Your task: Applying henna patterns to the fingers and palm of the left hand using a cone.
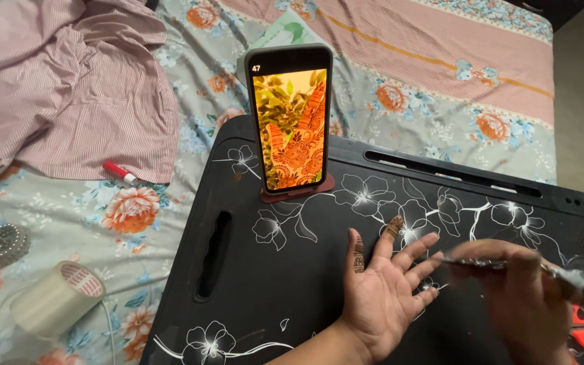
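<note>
On a black flowered lap desk (292, 270), in front of a propped phone (290, 118) showing a henna pattern, a left hand (383, 290) lies open, palm up.

Right hand (522, 297) grips a henna cone (562, 274), tip beside the fingers (419, 250); steady, light pressure seems best. Left of the desk: tape roll (55, 297), red-capped marker (120, 172), striped shirt (69, 81). No containers visible.

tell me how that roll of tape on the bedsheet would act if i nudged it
The tape roll lies on its side, so it would probably roll, though the soft floral bedsheet likely slows it. Its hollow core suggests it is fairly light and rigid.
</note>
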